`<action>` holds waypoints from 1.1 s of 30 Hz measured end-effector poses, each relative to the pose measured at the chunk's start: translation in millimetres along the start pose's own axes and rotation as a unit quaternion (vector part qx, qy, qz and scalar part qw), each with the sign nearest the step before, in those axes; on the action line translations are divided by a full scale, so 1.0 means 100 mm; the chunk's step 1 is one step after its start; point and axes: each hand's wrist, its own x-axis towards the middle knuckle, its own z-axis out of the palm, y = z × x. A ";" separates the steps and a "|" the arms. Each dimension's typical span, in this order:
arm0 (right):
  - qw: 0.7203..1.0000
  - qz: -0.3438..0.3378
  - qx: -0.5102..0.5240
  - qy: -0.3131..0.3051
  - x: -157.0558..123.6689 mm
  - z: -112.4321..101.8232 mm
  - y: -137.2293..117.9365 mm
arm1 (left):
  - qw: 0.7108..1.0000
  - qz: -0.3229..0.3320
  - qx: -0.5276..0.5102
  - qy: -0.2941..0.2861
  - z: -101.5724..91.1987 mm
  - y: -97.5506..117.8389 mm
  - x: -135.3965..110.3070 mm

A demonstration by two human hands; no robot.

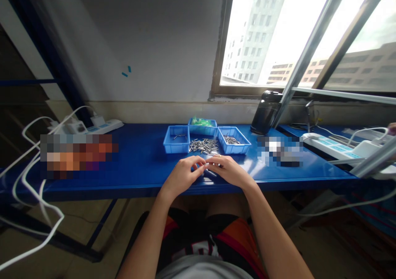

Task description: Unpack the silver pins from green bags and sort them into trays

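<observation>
My left hand (185, 173) and my right hand (228, 169) meet at the front edge of the blue table (139, 163), fingertips together in a pinch around a small metal pin (208, 171). Just beyond them lies a loose pile of metal pins (203, 145). A blue tray (176, 144) on the left holds a few pins. Another blue tray (234, 140) on the right holds more pins. Behind the pile, a third blue tray (202, 126) contains green parts.
A black container (266, 112) stands by the window sill. White power strips lie at the far left (100, 126) and at the right (328, 147), with white cables (34, 180) hanging off the left. A metal bar (309, 48) slants across the window.
</observation>
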 end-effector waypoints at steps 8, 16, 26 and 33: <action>0.995 0.050 0.071 0.039 -0.01 -0.02 -0.06 | 1.000 -0.016 0.022 0.002 0.00 0.00 0.00; 0.997 0.042 0.063 0.031 -0.01 -0.02 -0.05 | 0.999 -0.008 0.030 -0.021 0.02 -0.04 0.05; 0.991 0.073 0.060 0.093 0.00 0.00 0.00 | 0.999 -0.027 0.025 -0.002 0.07 -0.05 0.20; 0.994 0.076 0.045 0.069 0.00 -0.01 0.00 | 0.999 -0.041 0.007 0.020 0.06 -0.06 0.15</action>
